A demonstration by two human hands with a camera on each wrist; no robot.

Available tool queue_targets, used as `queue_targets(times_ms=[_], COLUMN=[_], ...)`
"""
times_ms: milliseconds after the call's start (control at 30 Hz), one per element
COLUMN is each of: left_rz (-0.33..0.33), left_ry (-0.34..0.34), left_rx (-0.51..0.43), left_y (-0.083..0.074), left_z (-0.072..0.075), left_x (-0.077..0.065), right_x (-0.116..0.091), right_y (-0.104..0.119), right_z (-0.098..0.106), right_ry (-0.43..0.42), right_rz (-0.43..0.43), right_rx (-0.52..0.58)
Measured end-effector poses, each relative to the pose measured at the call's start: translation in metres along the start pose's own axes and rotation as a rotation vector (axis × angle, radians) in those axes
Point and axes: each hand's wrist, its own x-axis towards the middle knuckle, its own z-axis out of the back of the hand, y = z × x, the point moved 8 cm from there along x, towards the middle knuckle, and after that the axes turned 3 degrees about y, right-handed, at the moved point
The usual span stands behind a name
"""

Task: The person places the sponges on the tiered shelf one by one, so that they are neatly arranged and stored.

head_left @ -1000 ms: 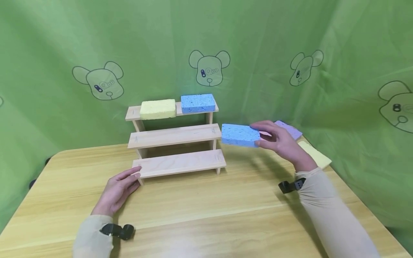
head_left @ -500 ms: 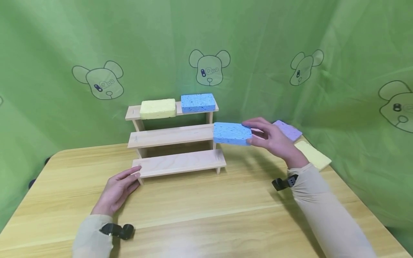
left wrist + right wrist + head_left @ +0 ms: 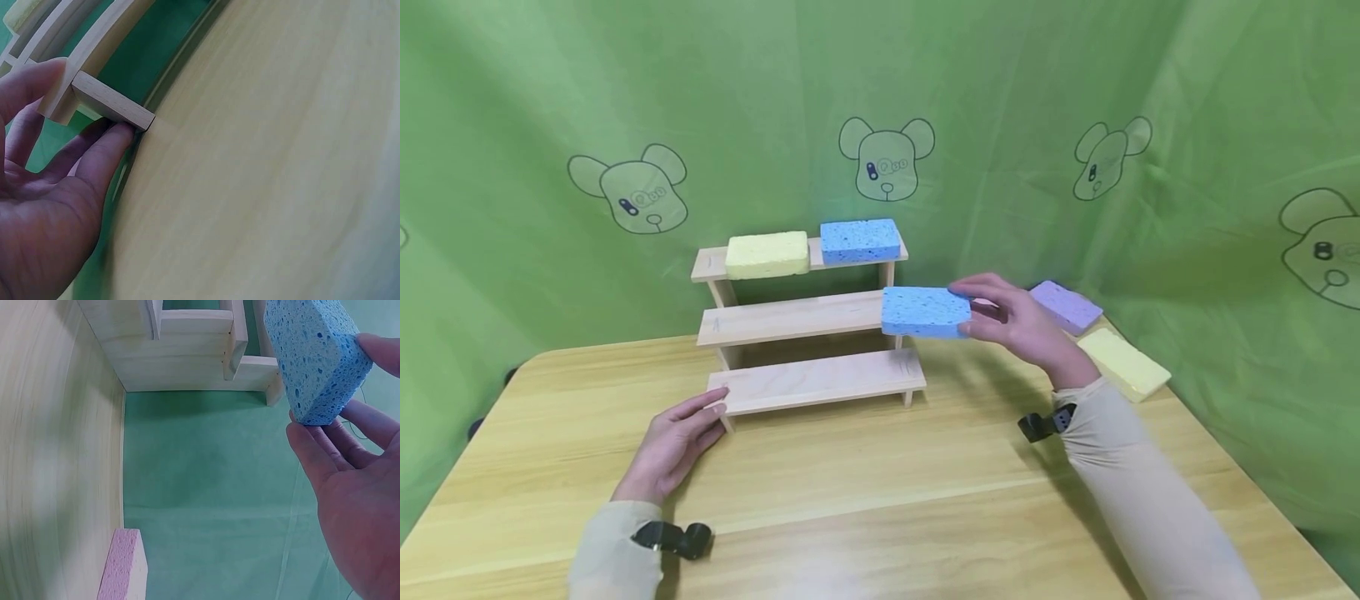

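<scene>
My right hand (image 3: 1018, 329) pinches one end of a speckled blue sponge (image 3: 925, 312) between thumb and fingers. The sponge hangs in front of the right end of the middle tier of a three-tier wooden shelf (image 3: 805, 383). In the right wrist view the sponge (image 3: 315, 359) is tilted, apart from the shelf boards. My left hand (image 3: 673, 446) holds the left end of the bottom tier; in the left wrist view its fingers lie around the board end and the leg (image 3: 112, 100). On the top tier sit a yellow sponge (image 3: 767, 254) and another blue sponge (image 3: 860, 241).
A purple sponge (image 3: 1066, 306) and a yellow sponge (image 3: 1123, 364) lie at the table's right edge. A pink sponge (image 3: 122, 565) shows in the right wrist view. Green curtain (image 3: 1000, 83) surrounds the wooden table (image 3: 850, 500) at the back and sides.
My right hand has carried the blue sponge leftward, from beside the shelf to overlapping the middle tier's right end. The left hand has stayed on the shelf.
</scene>
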Motion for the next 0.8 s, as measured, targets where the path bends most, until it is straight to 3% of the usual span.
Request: queue_targets(times_ms=[800], left_rz=[0.002], left_ry=[-0.003], left_rx=[0.005], left_y=[0.003], left_z=[0.001], left_x=[0.002], right_x=[0.019], right_y=[0.001], right_z=[-0.022], right_ry=[0.020], right_rz=[0.035], right_rx=[0.052])
